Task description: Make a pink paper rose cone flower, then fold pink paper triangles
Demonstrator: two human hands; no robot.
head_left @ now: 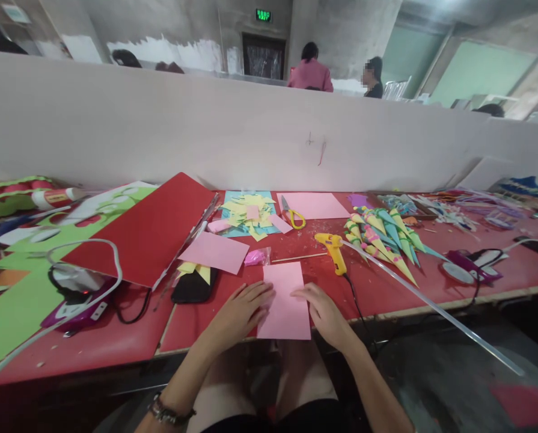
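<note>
A pink sheet of paper (285,319) lies at the table's front edge, its near end reaching that edge. My left hand (241,310) rests flat with its fingertips on the sheet's left side. From the right, my right hand (326,313) touches the sheet with its extended fingertips; some of its fingers are hidden. Just beyond the paper lie a thin wooden stick (299,258) and a small plastic bag with something bright pink (256,257). A yellow hot glue gun (334,248), with a long clear glue stick (435,310) in its back, lies to the right.
Yellow-handled scissors (297,220) lie on another pink sheet (320,206). Rolled paper cones (392,234) are piled to the right. A black phone-like object (192,288), a red board (146,234) and a purple power strip (77,313) stand left. A white partition (183,132) closes the back.
</note>
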